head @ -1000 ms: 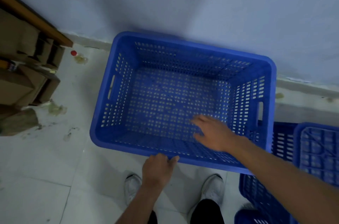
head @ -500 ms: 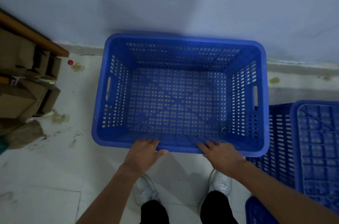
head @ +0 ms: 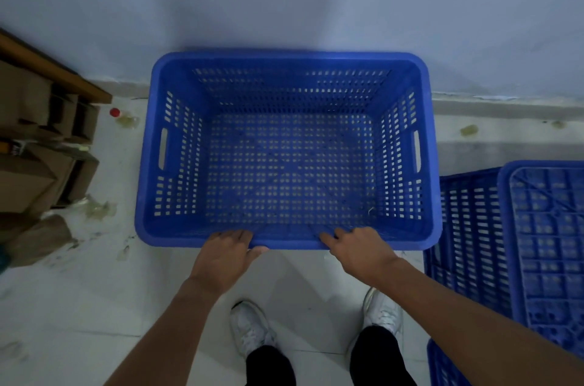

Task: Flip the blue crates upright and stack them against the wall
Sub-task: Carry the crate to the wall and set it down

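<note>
Gripping the near rim of the upright crate (head: 287,148) with both hands, the person faces the wall (head: 284,0) from above. At far left, cardboard boxes (head: 38,145) sit under a wooden shelf (head: 53,69), with a red-capped bottle (head: 121,115) on the floor (head: 94,306) near the wall's base. The left hand (head: 226,256) closes on the rim, fingers curled inside and thumb beneath, apparently to steer the crate. The crate stands open side up, its far rim at or just beside the wall; contact cannot be confirmed. The right hand (head: 360,251) holds the same rim likewise, so the pair keep the crate square to the wall. At right, an inverted crate (head: 546,243), base uppermost, waits to be flipped and probably stacked into the upright one.
</note>
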The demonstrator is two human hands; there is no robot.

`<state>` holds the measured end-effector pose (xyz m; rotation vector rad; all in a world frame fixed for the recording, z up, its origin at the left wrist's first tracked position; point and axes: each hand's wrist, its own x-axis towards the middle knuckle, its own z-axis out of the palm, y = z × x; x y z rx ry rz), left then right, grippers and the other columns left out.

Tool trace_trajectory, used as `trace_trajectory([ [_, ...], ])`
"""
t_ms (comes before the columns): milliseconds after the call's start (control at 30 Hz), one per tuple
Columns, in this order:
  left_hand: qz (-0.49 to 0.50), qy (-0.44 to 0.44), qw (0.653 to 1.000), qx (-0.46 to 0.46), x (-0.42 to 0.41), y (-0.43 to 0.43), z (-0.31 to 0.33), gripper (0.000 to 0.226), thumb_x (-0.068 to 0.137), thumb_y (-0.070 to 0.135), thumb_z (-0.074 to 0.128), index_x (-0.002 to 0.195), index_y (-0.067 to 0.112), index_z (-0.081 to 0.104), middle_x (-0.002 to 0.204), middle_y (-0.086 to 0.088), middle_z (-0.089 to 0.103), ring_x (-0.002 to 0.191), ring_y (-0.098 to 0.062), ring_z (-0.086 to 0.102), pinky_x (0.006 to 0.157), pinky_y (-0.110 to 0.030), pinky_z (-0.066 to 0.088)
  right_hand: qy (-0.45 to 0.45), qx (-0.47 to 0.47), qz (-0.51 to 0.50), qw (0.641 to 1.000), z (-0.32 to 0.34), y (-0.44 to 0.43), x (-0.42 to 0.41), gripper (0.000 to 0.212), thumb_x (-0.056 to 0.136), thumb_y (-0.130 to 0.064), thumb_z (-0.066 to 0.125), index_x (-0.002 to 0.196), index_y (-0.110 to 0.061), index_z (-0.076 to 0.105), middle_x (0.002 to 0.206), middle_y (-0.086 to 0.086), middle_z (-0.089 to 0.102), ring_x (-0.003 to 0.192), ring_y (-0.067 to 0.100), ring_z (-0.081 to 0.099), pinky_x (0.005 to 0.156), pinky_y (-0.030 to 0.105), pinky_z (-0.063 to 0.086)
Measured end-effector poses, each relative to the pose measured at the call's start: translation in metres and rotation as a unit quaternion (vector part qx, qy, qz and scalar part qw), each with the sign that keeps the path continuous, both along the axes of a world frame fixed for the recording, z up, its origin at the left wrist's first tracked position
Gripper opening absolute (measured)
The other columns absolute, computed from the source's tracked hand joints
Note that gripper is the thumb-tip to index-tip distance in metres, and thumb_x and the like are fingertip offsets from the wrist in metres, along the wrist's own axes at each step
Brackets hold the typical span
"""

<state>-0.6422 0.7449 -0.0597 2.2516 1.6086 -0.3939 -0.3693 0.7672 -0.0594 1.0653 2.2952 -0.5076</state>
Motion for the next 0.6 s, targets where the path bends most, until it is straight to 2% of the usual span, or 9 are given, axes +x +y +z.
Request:
trace_trajectory([
  [100, -0.01, 0.048, 0.998, -0.049, -0.011, 0.01, -0.003, 0.078, 0.092, 0.068, 0.011, 0.118, 0.016, 0.063, 0.111, 0.0, 0.071, 0.104, -0.021, 0.066, 0.09, -0.032, 0.049, 0.009, 0.008, 0.001, 1.0, 0.0, 0.006, -0.006, 0.049, 0.101, -0.026, 0.044, 0.148, -0.023, 0.029, 0.115, 0.007, 0.062, 0.089, 0.029, 0.066, 0.062, 0.034, 0.039],
  [167, -0.013, 0.069, 0.995, -0.066, -0.013, 0.013, -0.005, 0.063, 0.097, 0.064, 0.023, 0.125, 0.02, 0.057, 0.12, 0.003, 0.067, 0.112, -0.017, 0.062, 0.094, -0.03, 0.045, 0.012, 0.005, 0.006, 1.0, 0.0, 0.009, -0.006, 0.046, 0.104, -0.033, 0.038, 0.148, -0.025, 0.029, 0.118, 0.007, 0.062, 0.093, 0.029, 0.065, 0.066, 0.034, 0.04],
  [267, 0.021, 0.039, 0.996, -0.073, -0.016, 0.012, -0.007, 0.058, 0.097, 0.064, 0.03, 0.129, 0.024, 0.058, 0.124, 0.007, 0.066, 0.116, -0.015, 0.06, 0.1, -0.031, 0.042, 0.003, 0.0, 0.013, 1.0, 0.002, 0.016, -0.006, 0.046, 0.104, -0.04, 0.035, 0.148, -0.026, 0.03, 0.119, 0.007, 0.062, 0.096, 0.029, 0.064, 0.066, 0.033, 0.037],
  [400, 0.08, -0.004, 0.994, -0.075, -0.022, 0.016, -0.006, 0.071, 0.089, 0.073, 0.021, 0.125, 0.028, 0.061, 0.123, 0.011, 0.066, 0.117, -0.012, 0.058, 0.103, -0.031, 0.039, -0.013, 0.0, 0.006, 1.0, 0.003, 0.018, -0.012, 0.045, 0.103, -0.042, 0.036, 0.145, -0.023, 0.035, 0.117, 0.009, 0.062, 0.096, 0.029, 0.064, 0.066, 0.035, 0.037],
  [500, 0.109, -0.004, 0.988, -0.113, -0.022, 0.018, -0.006, 0.056, 0.094, 0.065, 0.041, 0.128, 0.026, 0.061, 0.126, 0.007, 0.066, 0.116, -0.016, 0.059, 0.102, -0.033, 0.042, -0.055, -0.011, -0.04, 0.998, 0.007, 0.015, -0.014, 0.039, 0.102, -0.039, 0.041, 0.135, -0.02, 0.046, 0.118, 0.006, 0.063, 0.101, 0.027, 0.064, 0.073, 0.035, 0.045],
  [600, 0.181, -0.016, 0.972, -0.152, -0.013, 0.023, 0.005, 0.052, 0.092, 0.058, 0.053, 0.13, 0.022, 0.061, 0.128, 0.0, 0.066, 0.119, -0.02, 0.059, 0.101, -0.034, 0.044, -0.09, -0.039, -0.133, 0.986, 0.018, 0.006, -0.002, 0.034, 0.097, -0.024, 0.048, 0.13, -0.016, 0.049, 0.123, 0.004, 0.059, 0.106, 0.023, 0.061, 0.083, 0.036, 0.05],
])
